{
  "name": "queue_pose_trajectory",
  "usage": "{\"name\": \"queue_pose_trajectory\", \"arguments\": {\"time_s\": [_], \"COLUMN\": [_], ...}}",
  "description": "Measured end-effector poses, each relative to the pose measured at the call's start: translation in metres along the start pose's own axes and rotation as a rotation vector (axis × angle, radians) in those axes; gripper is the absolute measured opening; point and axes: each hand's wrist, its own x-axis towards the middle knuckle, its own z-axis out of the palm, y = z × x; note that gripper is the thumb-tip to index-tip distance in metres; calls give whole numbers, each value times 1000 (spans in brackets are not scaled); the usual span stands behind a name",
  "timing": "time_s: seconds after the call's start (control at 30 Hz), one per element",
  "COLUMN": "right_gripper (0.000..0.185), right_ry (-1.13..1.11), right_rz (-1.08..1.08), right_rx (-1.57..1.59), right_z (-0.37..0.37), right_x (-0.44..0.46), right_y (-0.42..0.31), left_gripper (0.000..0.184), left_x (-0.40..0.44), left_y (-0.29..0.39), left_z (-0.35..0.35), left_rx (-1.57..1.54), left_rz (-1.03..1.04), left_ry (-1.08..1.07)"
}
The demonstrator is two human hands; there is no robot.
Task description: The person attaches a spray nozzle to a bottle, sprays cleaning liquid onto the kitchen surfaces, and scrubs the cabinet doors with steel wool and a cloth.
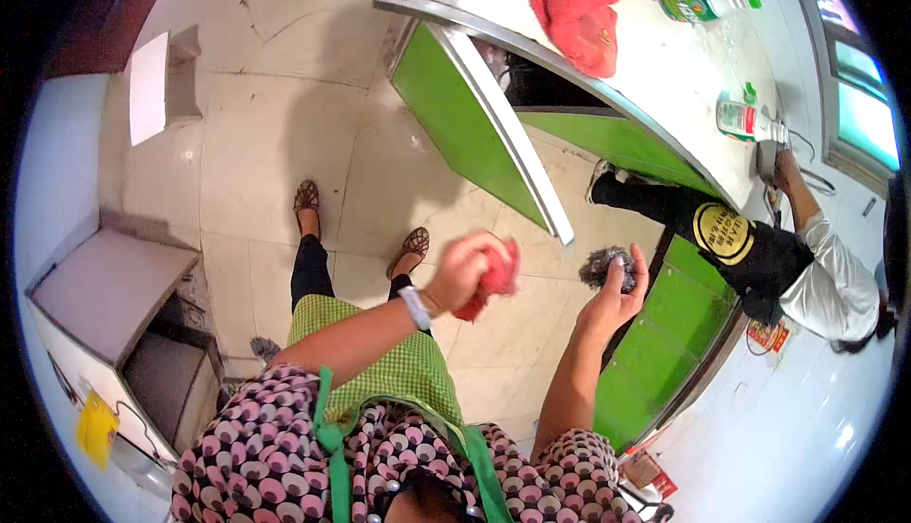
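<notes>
My left hand (462, 271) is closed around a red cloth (500, 271), held in front of my green checked apron. Fingers of my right hand (614, 297) are curled round a dark steel wool scourer (600, 267), off to the right. Just beyond both hands, a green cabinet door (455, 115) with a white edge hangs open under the counter. Neither hand touches the door. Dark things inside the cabinet are only partly visible.
On the white counter (678, 72) lie a bunched red cloth (584, 10), a green-labelled bottle (697, 1) and a smaller bottle (735, 118). A co-worker in a black apron (759, 252) stands right, one hand at the counter. Low shelves (114, 281) stand left.
</notes>
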Motion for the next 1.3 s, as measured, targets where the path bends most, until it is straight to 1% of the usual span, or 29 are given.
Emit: {"name": "queue_pose_trajectory", "arguments": {"time_s": [0.03, 0.07, 0.1, 0.13, 0.17, 0.23, 0.3, 0.33, 0.37, 0.43, 0.47, 0.53, 0.57, 0.63, 0.7, 0.73, 0.77, 0.8, 0.83, 0.87, 0.9, 0.93, 1.0, 1.07, 1.1, 1.17, 1.2, 1.27, 1.3], "right_gripper": [30, 31, 33, 33, 33, 26, 28, 23, 23, 15, 15, 11, 11, 11, 12, 11, 16, 24, 32, 32, 32, 32, 32, 35, 35, 46, 46, 49, 49], "right_ry": [37, 42, 11, -34, -78, -166, -237, -260, -246, -159, -144, -199, -183, -183, -44, -4, -152, -131, -133, -110, -149, -68, 10, 140, 130, 61, 49, -11, -24], "right_rz": [-103, -217, -261, -335, -408, -475, -469, -206, -203, 322, 318, 512, 512, 345, 372, 114, 71, 50, -85, -122, 9, -36, -80, -117, -117, 55, 57, 181, 178], "right_rx": [-97, -121, -87, -104, -123, -201, -149, -51, -50, 414, 417, 646, 652, 591, 358, 35, 38, -57, -160, -218, -29, 63, 177, -142, -131, -96, -95, -298, -297], "right_z": [5, 10, 21, 32, 43, 64, 83, 90, 96, 103, 99, 87, 71, 35, 22, 32, 34, 50, 65, 78, 97, 111, 123, 125, 129, 133, 136, 146, 150], "right_x": [0, 0, -6, -8, -7, -6, -5, -1, 10, 34, 42, 53, 61, 76, 104, 114, 134, 158, 183, 204, 208, 207, 204, 202, 201, 202, 203, 206, 205], "right_y": [-6, -6, -16, -15, -14, -14, -18, -14, -3, 17, 18, 12, 20, 44, 50, 38, 38, 51, 75, 88, 79, 79, 74, 65, 64, 63, 69, 78, 78], "left_gripper": [20, 23, 26, 22, 22, 17, 19, 22, 22, 24, 24, 28, 28, 29, 30, 32, 32, 31, 31, 31, 31, 31, 31, 29, 29, 28, 27, 26, 26], "left_x": [7, 14, 18, 30, 38, 51, 66, 74, 83, 96, 100, 105, 106, 103, 103, 102, 103, 102, 102, 102, 98, 93, 84, 75, 69, 62, 60, 54, 52], "left_y": [-10, 5, 24, 28, 33, 60, 71, 76, 81, 90, 94, 100, 103, 107, 99, 93, 84, 77, 70, 59, 56, 53, 36, 24, 20, 10, 8, 3, 4], "left_z": [-25, -31, -33, -44, -54, -62, -71, -74, -74, -69, -64, -51, -42, -29, -18, -16, -12, -10, -7, 3, 7, 11, 10, 11, 9, 4, 3, 0, -2], "left_rx": [278, 137, 25, 22, 29, 79, 198, 309, 313, 486, 488, 596, 602, 717, 612, 495, 508, 598, 688, 698, 510, 320, 323, 294, 298, 343, 355, 370, 391], "left_rz": [162, 207, 154, 240, 234, 81, 152, 226, 221, 168, 165, 52, 46, -115, -183, -248, -251, -236, -222, -229, -322, -409, -352, -297, -289, -284, -270, -274, -283], "left_ry": [70, 105, 194, 211, 195, 326, 283, 253, 240, 239, 223, 200, 185, 97, 82, 66, 73, 77, 82, 93, 146, 197, 226, 279, 290, 343, 372, 411, 436]}}
